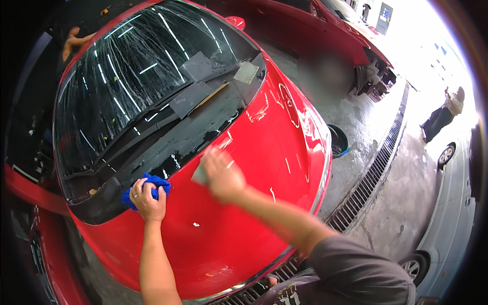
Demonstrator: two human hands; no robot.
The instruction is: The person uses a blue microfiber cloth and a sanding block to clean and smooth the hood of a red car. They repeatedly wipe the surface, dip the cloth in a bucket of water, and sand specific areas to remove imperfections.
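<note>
A bright blue cloth (147, 191) is bunched in my left hand (147, 201), against the seam between the red bonnet (239, 213) and the base of the windscreen. To its right, my right hand (219, 173) is smeared by motion over the bonnet's upper edge. From under its fingers pokes a pale grey-green flat piece (200, 175), its kind not clear. The windscreen (137, 66) carries whitish streaks. Dark grey sheets (189, 99) and a pale square sheet (246, 72) lie about the wiper (147, 134) and the windscreen's lower right.
A dark bucket (337, 141) with a blue item stands right of the car, by a floor drain grate (376, 157). Another red car (305, 30) is behind, a silver car (447, 223) at right. One person (445, 114) stands far right; another (73, 43) leans at far left.
</note>
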